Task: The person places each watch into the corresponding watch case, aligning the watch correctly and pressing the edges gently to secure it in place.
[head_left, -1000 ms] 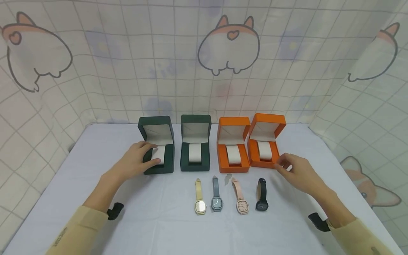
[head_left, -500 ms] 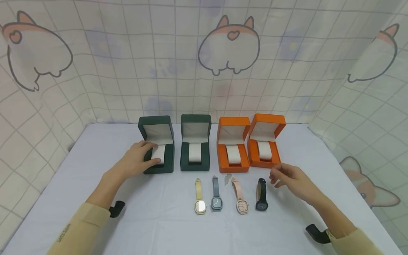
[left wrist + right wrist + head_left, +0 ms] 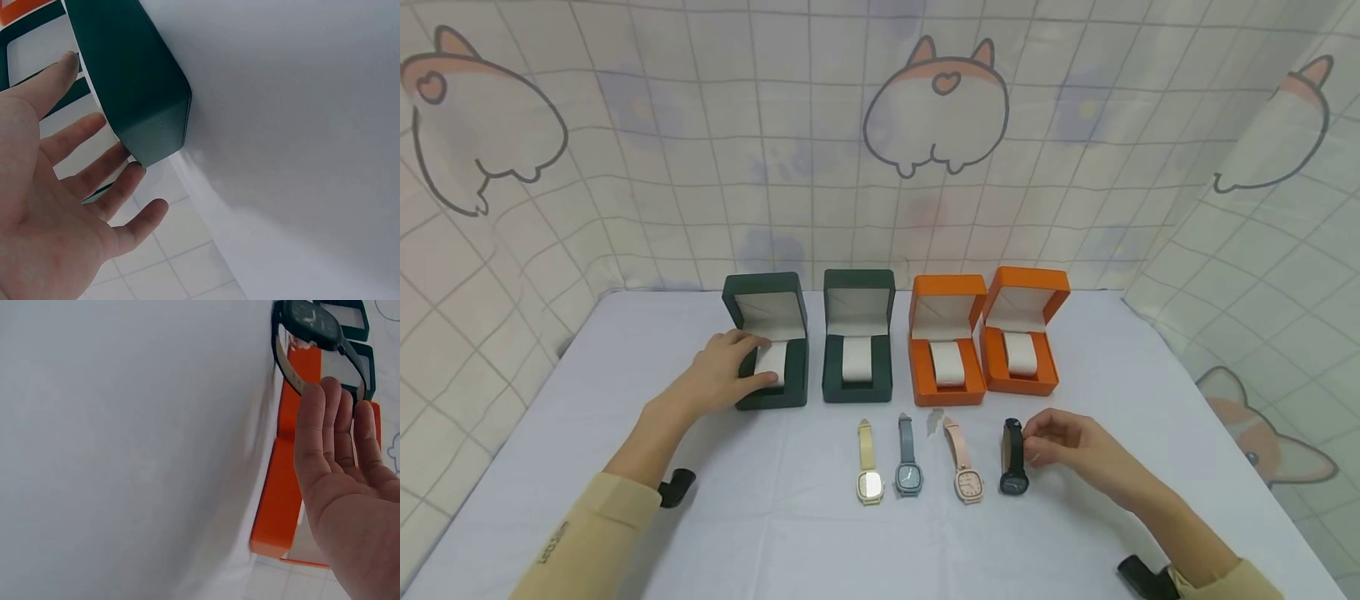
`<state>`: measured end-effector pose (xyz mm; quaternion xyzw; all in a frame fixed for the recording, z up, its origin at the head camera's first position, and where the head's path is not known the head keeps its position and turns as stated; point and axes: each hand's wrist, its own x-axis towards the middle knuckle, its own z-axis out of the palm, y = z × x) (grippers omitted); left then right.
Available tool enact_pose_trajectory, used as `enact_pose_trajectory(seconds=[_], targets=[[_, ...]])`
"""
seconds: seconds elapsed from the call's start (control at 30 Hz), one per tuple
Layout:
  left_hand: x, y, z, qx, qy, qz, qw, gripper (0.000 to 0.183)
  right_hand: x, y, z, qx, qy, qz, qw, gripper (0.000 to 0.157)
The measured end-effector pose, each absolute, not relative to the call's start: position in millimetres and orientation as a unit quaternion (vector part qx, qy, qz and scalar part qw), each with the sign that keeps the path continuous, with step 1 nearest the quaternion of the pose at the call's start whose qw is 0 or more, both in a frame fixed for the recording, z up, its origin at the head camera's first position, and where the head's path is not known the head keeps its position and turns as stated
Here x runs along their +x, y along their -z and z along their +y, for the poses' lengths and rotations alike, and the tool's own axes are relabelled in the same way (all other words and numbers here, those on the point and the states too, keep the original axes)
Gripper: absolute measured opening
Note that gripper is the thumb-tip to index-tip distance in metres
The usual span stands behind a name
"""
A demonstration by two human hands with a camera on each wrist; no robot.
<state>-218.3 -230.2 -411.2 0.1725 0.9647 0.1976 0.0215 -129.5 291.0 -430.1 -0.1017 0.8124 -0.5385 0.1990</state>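
Observation:
My left hand rests over the left edge of the leftmost green watch box, whose lid stands up. In the left wrist view its fingers spread loosely beside the dark green box wall. My right hand is at the right side of a black watch lying on its side. Close up in the right wrist view, nearly straight fingers reach the strap of the black watch. To its left lie a pink watch, a blue-grey watch and a gold watch.
A second green box and two orange boxes stand lids-up along the back of the white table, each with a white cushion. A patterned curtain surrounds the table.
My right hand has moved from the front corner of the right orange box down and left to the black watch. The left hand has stayed on the green box.

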Motion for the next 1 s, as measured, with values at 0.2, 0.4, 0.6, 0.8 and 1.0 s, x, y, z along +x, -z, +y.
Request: enact_pose_trajectory(seconds=[0.2, 0.4, 0.6, 0.8, 1.0], targets=[[-218, 410, -228, 0.165, -0.191, 0.967, 0.025, 0.061, -124, 437, 290, -0.120, 0.536, 0.809, 0.209, 0.035], [-219, 408, -226, 0.161, -0.174, 0.971, 0.026, 0.064, -127, 438, 287, -0.122, 0.508, 0.826, 0.211, 0.031], [-224, 406, -225, 0.162, -0.155, 0.974, 0.031, 0.071, -130, 440, 284, -0.134, 0.490, 0.835, 0.211, 0.025], [-227, 406, -225, 0.159, -0.160, 0.973, 0.047, 0.077, -135, 438, 277, -0.139, 0.482, 0.838, 0.216, 0.022], [-231, 409, -225, 0.161, -0.178, 0.970, 0.047, 0.076, -141, 439, 272, -0.144, 0.462, 0.850, 0.209, 0.022]])
